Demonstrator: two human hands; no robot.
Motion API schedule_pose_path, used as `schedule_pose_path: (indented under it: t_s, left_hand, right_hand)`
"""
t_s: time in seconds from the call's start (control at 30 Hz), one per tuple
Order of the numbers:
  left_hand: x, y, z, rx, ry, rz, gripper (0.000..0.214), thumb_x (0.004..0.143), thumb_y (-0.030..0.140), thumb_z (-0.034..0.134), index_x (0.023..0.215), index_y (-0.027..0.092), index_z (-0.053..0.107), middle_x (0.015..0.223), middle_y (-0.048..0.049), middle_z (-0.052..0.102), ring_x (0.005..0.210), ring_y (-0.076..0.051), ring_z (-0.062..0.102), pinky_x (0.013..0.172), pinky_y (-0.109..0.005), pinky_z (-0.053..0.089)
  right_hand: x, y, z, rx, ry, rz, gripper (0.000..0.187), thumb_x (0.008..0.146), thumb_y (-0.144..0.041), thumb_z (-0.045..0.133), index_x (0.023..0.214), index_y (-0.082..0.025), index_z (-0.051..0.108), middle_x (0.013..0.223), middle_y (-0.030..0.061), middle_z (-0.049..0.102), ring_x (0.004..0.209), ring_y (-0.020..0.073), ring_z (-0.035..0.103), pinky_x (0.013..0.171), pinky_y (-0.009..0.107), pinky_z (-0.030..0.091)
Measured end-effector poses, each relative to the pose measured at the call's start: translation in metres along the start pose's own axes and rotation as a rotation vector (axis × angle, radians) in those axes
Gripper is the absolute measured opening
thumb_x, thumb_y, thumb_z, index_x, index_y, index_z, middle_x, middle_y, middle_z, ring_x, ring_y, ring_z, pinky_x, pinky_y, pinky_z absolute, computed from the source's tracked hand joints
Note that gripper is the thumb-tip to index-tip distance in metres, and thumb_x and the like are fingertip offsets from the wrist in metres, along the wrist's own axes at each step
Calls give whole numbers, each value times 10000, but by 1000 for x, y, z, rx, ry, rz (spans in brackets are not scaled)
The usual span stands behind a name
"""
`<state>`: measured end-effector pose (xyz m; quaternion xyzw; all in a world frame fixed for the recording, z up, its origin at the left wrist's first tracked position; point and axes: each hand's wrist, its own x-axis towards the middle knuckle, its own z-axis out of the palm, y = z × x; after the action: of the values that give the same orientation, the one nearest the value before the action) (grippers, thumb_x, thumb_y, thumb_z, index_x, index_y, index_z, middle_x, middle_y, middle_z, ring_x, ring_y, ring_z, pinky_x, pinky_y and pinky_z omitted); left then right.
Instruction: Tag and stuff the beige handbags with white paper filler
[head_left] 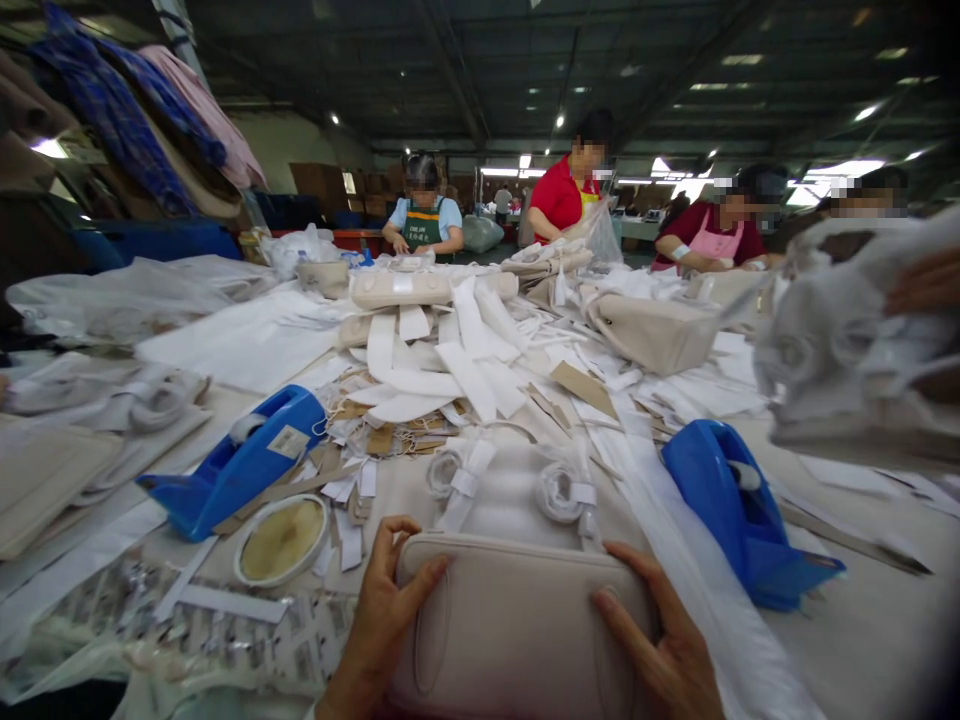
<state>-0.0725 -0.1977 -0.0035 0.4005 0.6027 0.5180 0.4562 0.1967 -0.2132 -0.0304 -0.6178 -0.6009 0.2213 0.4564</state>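
A cream leather handbag [510,625] lies on the table right in front of me, its wrapped handles [559,492] pointing away. My left hand [379,620] grips the bag's left end, fingers curled over its top edge and thumb on its upper face. My right hand [660,645] clasps the right end the same way. Both hands are closed on the bag.
Blue tape dispensers stand at the left [240,460] and right [739,515]. A round lid [281,540] lies near my left hand. White paper strips [465,375] and cardboard scraps litter the table. More cream bags [649,330] lie farther off. Several people work at the far side.
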Motion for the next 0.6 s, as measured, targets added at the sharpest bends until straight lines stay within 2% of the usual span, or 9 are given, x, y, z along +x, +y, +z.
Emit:
schedule_pose_path:
  t_s: [0.1,0.27,0.33,0.4,0.43,0.5,0.6]
  left_hand:
    - [9,-6,1,146,7,23,423,736,482,687,990,248,444,773,46,616,680,-180,589,613,-254,460]
    - [17,-19,-3,437,-28,142,277,833,472,585,950,234,506,856,7,611,796,-215,597,736,-330,489]
    - [16,-24,-3,566,60,319,261,853,431,576,1009,225,536,935,-29,606,887,-245,582,812,-388,481]
    - [13,-29,-1,745,154,581,251,877,330,564,1107,232,570,1057,-69,583,1011,-273,532,908,-445,434]
    - [12,-30,0,840,154,706,268,889,257,540,1154,248,582,1114,-80,570,1061,-279,500,938,-457,405]
    - [9,-30,3,996,67,872,384,891,112,471,1209,286,597,1188,-80,560,1113,-277,452,952,-442,376]
    - [10,-26,5,1086,-1,945,505,843,3,430,1215,288,619,1203,-68,584,1111,-270,428,925,-407,381]
  right_hand:
    - [7,13,5,-37,-25,-89,297,878,-412,593,1141,-275,589,1136,12,599,1092,206,573,934,302,458]
    - [16,19,10,-48,-105,-79,245,908,-395,563,1125,-283,588,1062,0,626,1029,183,607,873,271,496]
    - [16,18,11,-56,-127,-79,247,910,-393,563,1131,-285,584,1057,0,625,1026,181,609,872,269,498]
    - [15,19,12,-62,-136,-88,248,912,-396,561,1131,-282,584,1052,5,621,1024,183,608,869,273,501]
    - [15,20,12,-66,-130,-95,245,915,-400,556,1126,-280,587,1046,10,618,1020,187,608,867,281,503]
    - [13,22,11,-90,-120,-122,243,933,-399,519,1135,-282,589,1041,25,611,1010,199,605,861,312,507]
    - [16,19,6,-301,-71,-245,272,913,-404,534,1154,-309,617,1062,66,599,996,267,578,842,427,492]
